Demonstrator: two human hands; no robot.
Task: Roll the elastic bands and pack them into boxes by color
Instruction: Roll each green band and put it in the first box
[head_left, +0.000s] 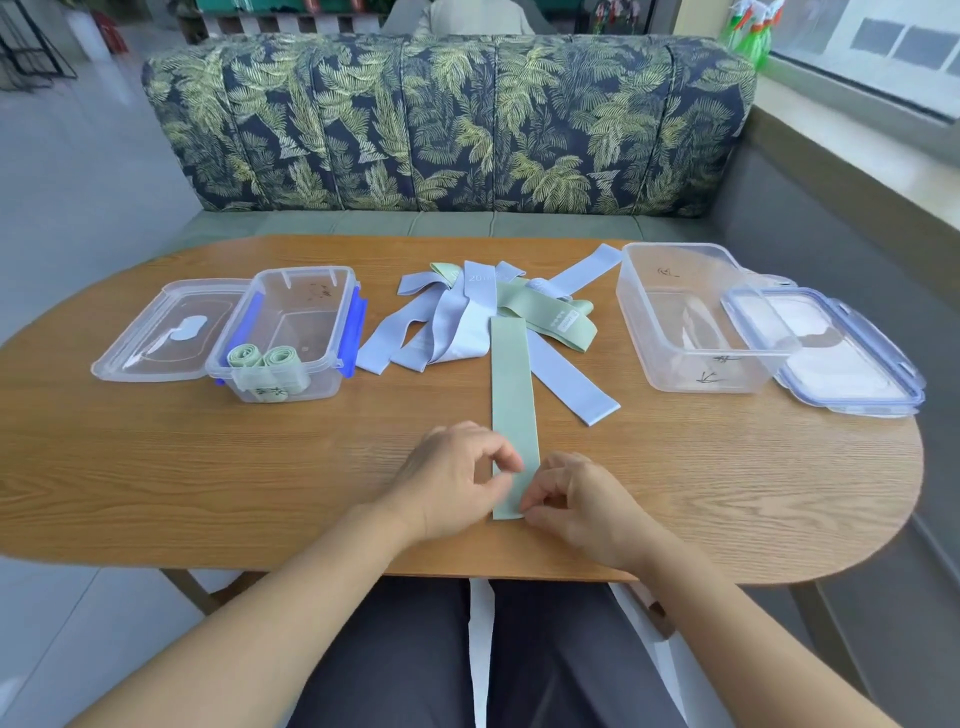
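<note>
A flat green elastic band (511, 395) lies lengthwise on the wooden table (208, 467), its near end between my hands. My left hand (452, 483) pinches the band's left edge near that end. My right hand (576, 504) pinches the near right corner. Behind the band lies a loose pile of lilac and green bands (467, 322). The clear box on the left (291, 332) holds two rolled green bands (267, 366). The clear box on the right (691, 317) shows no bands inside.
A clear lid (161, 332) lies left of the left box. A blue-rimmed lid (826, 353) leans against the right box. A leaf-patterned sofa (447, 124) stands behind the table. My lap is below the table's near edge.
</note>
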